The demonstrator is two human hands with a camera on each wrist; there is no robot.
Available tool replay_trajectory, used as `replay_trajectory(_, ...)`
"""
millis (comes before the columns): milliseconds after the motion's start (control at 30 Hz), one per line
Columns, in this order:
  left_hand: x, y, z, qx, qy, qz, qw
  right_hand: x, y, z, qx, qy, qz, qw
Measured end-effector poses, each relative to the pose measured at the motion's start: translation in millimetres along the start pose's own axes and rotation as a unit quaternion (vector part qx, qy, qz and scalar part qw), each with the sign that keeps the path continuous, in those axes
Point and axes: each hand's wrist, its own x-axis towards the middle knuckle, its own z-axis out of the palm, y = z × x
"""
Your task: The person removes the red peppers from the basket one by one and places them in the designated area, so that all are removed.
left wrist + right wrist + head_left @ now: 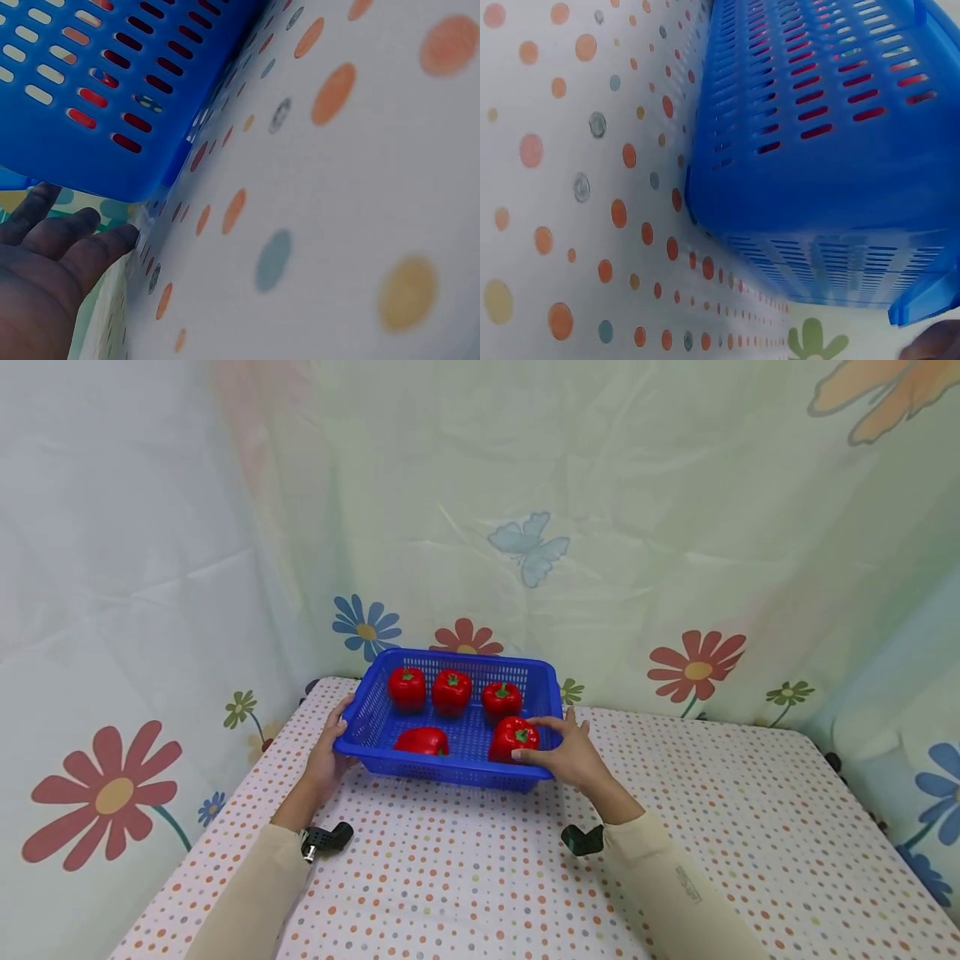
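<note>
A blue slotted plastic basket [465,770] holds several red bell peppers. Three of them, a left pepper [407,689], a middle pepper [452,693] and a right pepper [502,701], stand in the back row with green stems up. In front, another pepper [422,741] lies on its side. My right hand [573,756] reaches over the right rim and pinches the front right bell pepper [514,739] between thumb and finger. Against the basket's left end rests my left hand [327,758], its fingers extended by the rim. In the left wrist view, the left fingers [97,251] lie just below the basket's edge.
The basket stands near the back of a table covered with a polka-dot cloth [450,877]. Behind it hangs a curtain [600,610] printed with flowers and butterflies. Dark wrist cameras, one left [327,839] and one right [582,840], sit at the sleeve cuffs.
</note>
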Motion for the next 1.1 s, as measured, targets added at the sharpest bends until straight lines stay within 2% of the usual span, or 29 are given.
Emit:
replay_trajectory(167,-1.1,-0.8,1.0,-0.005,0.003,-0.003,1.0000,-3.9,3,1,0.023,0.045,-0.027,0.9984)
replay_trajectory(300,-2.0,-1.3,2.2,-0.004,0.010,-0.007,0.9999,-6.7,2,-3,0.064,0.088,-0.061,0.9922)
replay_trajectory(433,-0.9,-2.1,2.1,-0.001,0.012,-0.008,0.9999,-8.6,0,-16,0.155,0.126,-0.097,0.9751)
replay_trajectory(533,-0.1,-2.2,1.4,-0.004,0.010,-0.007,0.9999,-6.7,2,-29,0.206,0.164,-0.101,0.9593)
replay_trajectory(633,0.1,-1.6,0.9,-0.006,0.009,-0.006,0.9999,0.7,7,-44,0.212,0.219,-0.094,0.9478)
replay_trajectory(733,-0.1,-0.7,0.9,-0.009,0.009,-0.007,0.9999,14.5,17,-55,0.184,0.272,-0.077,0.9414)
replay_trajectory(800,-0.1,-0.7,1.1,-0.011,0.007,-0.008,0.9999,25.4,26,-60,0.167,0.286,-0.062,0.9416)
replay_trajectory(867,-0.4,-1.0,1.6,-0.013,0.007,-0.008,0.9999,37.2,37,-61,0.149,0.283,-0.040,0.9466)
replay_trajectory(1033,-2.0,-0.3,3.2,-0.013,0.009,-0.007,0.9998,64.8,64,-54,0.100,0.234,0.006,0.9669)
replay_trajectory(1100,-2.6,0.1,4.3,-0.009,0.008,-0.007,0.9999,72.4,72,-51,0.084,0.220,0.017,0.9718)
